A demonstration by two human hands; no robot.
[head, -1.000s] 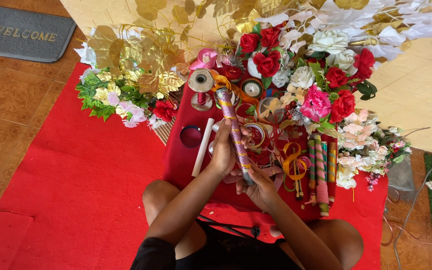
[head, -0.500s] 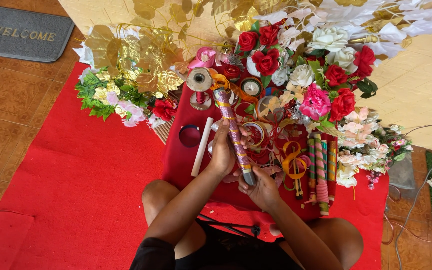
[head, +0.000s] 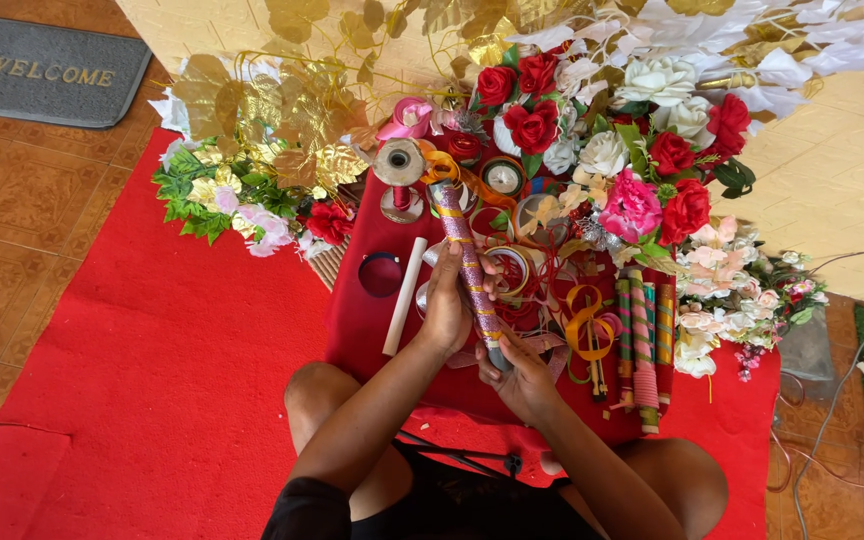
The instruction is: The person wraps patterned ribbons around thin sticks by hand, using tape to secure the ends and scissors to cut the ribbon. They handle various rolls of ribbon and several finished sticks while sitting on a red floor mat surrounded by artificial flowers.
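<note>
I hold a long stick wrapped in glittery purple and gold ribbon [head: 464, 255], slanting away from me over a low red table [head: 362, 315]. My left hand [head: 446, 305] grips its middle. My right hand [head: 518, 372] grips its near end. An orange ribbon [head: 439, 167] curls around the stick's far tip. A plain white tube [head: 405, 295] lies on the table just left of my left hand. Three wrapped sticks [head: 642, 335] lie side by side to the right.
Ribbon spools [head: 398, 165], loops of ribbon [head: 587, 325] and a dark red round lid [head: 380, 274] crowd the table. Artificial flowers and gold leaves [head: 282, 110] ring it. A red carpet [head: 152, 380] covers the floor; a grey doormat [head: 47, 70] lies far left.
Both hands keep their grip on the stick. My hands have barely shifted.
</note>
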